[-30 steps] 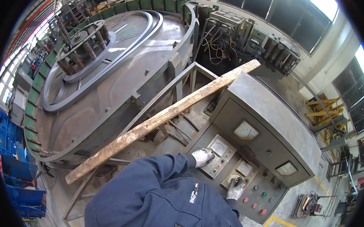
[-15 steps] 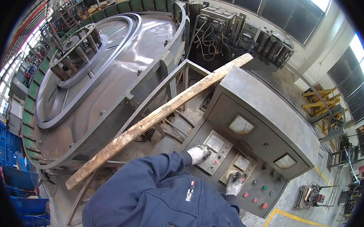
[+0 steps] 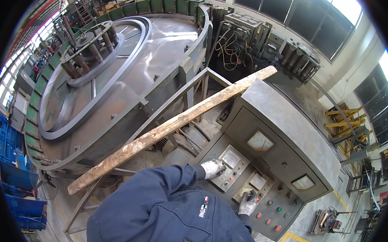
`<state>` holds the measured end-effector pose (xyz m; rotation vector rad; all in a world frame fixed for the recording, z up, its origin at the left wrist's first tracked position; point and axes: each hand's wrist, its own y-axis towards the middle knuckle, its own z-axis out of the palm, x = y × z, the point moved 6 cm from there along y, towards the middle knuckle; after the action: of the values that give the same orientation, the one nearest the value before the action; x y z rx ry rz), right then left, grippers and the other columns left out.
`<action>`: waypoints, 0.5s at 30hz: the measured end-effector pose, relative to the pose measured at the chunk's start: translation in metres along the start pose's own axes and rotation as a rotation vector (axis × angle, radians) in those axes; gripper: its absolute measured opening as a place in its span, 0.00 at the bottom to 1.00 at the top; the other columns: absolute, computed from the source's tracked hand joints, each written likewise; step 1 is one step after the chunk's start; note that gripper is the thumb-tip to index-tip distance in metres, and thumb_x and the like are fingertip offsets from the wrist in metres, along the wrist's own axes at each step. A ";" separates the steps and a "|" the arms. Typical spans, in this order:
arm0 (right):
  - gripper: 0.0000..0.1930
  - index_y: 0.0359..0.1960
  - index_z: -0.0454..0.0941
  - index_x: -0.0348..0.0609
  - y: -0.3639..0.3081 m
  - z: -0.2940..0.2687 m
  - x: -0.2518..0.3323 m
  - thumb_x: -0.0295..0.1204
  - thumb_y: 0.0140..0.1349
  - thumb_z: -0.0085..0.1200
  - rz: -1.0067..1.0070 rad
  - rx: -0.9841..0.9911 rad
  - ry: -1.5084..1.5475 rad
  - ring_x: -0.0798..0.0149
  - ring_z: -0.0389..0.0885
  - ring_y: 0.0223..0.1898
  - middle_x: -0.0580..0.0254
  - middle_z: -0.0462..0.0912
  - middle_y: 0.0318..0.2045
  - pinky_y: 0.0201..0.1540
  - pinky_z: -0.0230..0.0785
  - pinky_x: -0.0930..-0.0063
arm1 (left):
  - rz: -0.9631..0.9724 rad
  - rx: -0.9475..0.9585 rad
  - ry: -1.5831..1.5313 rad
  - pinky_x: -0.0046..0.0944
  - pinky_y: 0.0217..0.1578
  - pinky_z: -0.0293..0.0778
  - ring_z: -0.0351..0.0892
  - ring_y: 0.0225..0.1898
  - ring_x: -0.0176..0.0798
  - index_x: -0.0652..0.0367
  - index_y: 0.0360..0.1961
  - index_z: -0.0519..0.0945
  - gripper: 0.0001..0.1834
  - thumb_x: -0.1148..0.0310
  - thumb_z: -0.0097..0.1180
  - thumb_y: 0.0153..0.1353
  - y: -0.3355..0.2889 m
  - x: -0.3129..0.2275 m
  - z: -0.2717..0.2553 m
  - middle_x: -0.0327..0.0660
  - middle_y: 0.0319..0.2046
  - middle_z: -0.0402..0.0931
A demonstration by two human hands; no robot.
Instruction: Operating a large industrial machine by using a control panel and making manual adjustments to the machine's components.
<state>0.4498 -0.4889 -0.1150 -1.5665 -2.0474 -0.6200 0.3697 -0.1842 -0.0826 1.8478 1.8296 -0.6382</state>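
A grey metal control console point(image 3: 289, 125) stands in front of me, with two pale meter modules on its sloping face. My left hand point(image 3: 212, 168), in a white knit glove with dark fingertips, is closed at the lower left of the left meter module point(image 3: 230, 159). Whatever lies under those fingers is hidden. Against the right meter module point(image 3: 258, 181), my gloved right hand point(image 3: 248, 203) has its fingers closed around a round control knob point(image 3: 245, 193), mostly covered. Red and green push buttons point(image 3: 279, 209) sit just right of this hand.
A long rough wooden pole point(image 3: 172, 124) slants across a metal frame left of the console. Beyond it is a large round machine point(image 3: 162, 46) with grey strip looped inside its green rim. Cabled machinery point(image 3: 236, 45) stands behind; a small machine point(image 3: 328, 220) is on the floor at right.
The view has shifted slightly, so most of the scene sits a little lower and further right. Both hands stay at the same modules; the right fingers sit slightly differently over the knob.
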 end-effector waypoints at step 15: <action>0.21 0.58 0.80 0.37 -0.002 0.000 -0.002 0.35 0.67 0.62 -0.007 -0.006 0.052 0.46 0.85 0.52 0.43 0.86 0.51 0.57 0.77 0.57 | 0.017 0.012 0.005 0.57 0.50 0.78 0.80 0.49 0.61 0.59 0.43 0.82 0.12 0.68 0.64 0.58 0.003 0.010 0.013 0.55 0.44 0.78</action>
<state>0.4483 -0.4912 -0.1163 -1.5306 -2.0154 -0.6630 0.3725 -0.1847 -0.0988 1.8726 1.8154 -0.6403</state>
